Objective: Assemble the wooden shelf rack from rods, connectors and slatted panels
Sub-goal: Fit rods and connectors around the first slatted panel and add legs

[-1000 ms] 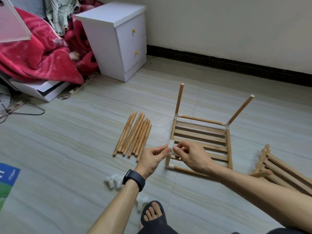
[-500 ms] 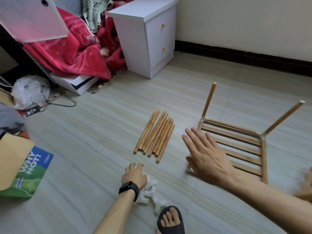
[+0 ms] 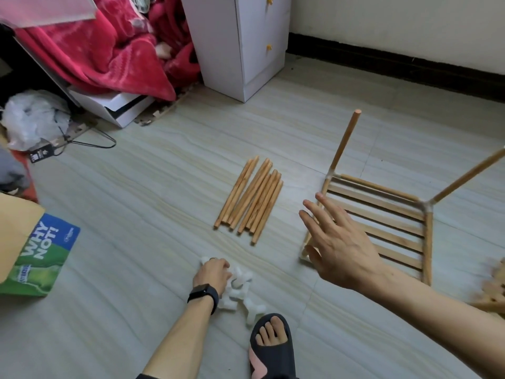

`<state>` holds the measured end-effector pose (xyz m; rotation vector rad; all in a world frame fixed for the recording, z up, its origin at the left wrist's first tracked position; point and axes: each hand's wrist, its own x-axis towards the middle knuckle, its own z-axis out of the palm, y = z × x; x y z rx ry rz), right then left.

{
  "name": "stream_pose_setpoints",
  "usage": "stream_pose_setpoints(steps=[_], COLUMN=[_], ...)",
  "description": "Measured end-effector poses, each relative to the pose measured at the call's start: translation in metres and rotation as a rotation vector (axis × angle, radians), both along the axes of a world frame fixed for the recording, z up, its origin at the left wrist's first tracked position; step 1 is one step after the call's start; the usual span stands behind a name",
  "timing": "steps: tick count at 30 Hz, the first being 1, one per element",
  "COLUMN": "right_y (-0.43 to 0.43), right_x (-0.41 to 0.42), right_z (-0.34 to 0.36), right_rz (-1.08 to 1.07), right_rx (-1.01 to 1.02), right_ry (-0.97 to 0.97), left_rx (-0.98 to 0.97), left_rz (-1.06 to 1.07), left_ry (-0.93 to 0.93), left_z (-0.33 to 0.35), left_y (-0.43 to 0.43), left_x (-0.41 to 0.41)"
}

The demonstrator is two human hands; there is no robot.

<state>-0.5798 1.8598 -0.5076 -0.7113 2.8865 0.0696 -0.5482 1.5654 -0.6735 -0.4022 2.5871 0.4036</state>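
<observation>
A slatted wooden panel (image 3: 382, 214) lies flat on the floor at the right. Two rods stand up from its far corners, one on the left (image 3: 345, 140) and one on the right (image 3: 470, 176). My right hand (image 3: 338, 242) hovers over the panel's near left corner, fingers spread, holding nothing. Several loose wooden rods (image 3: 251, 198) lie side by side in the middle of the floor. A pile of white connectors (image 3: 241, 292) sits near my foot. My left hand (image 3: 211, 272) rests palm down on that pile, fingers curled around a white connector.
Another wooden frame part (image 3: 494, 288) shows blurred at the right edge. My foot in a black slipper (image 3: 270, 346) is beside the connectors. A white drawer cabinet (image 3: 240, 45), a red blanket (image 3: 95, 56), a plastic bag (image 3: 32, 116) and a printed paper bag (image 3: 35, 258) stand to the back and left.
Both hands left the connector at the panel's near left corner. My left hand dropped to the connector pile; my right hand opened. The view swung left.
</observation>
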Motion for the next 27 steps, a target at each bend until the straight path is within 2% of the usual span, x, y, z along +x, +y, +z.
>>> stream_pose_setpoints(steps=[2, 4, 6, 9, 12, 15, 19, 22, 25, 27], right_y=[0.002, 0.005, 0.008, 0.012, 0.016, 0.024, 0.042, 0.057, 0.078, 0.095], right_x=[-0.001, -0.002, -0.003, -0.001, 0.005, 0.013, 0.024, 0.035, 0.047, 0.056], right_z=[0.003, 0.007, 0.014, 0.024, 0.035, 0.053, 0.094, 0.125, 0.152, 0.166], right_rz=[0.007, 0.024, 0.039, 0.054, 0.045, 0.035, -0.063, -0.133, -0.241, -0.319], right_rx=[-0.042, -0.103, -0.16, -0.215, -0.263, -0.321, -0.494, -0.693, -0.928, -1.048], right_ry=[-0.018, -0.054, -0.087, -0.111, -0.119, -0.089, -0.066, -0.074, -0.084, -0.024], left_rx=[0.054, 0.201, 0.292, 0.252, 0.282, 0.502, 0.878, 1.065, 1.102, 1.097], left_rz=[0.053, 0.127, 0.115, 0.014, 0.007, 0.096, 0.129, 0.022, -0.133, -0.209], left_ry=[0.03, 0.066, 0.071, 0.04, 0.029, 0.087, 0.162, 0.159, 0.18, 0.199], left_z=[0.01, 0.025, 0.047, 0.078, 0.101, 0.132, 0.209, 0.265, 0.304, 0.322], left_y=[-0.007, -0.015, -0.02, -0.019, -0.014, 0.004, 0.052, 0.097, 0.147, 0.18], left_x=[-0.003, -0.01, -0.018, -0.024, -0.021, -0.022, -0.038, -0.049, -0.056, -0.059])
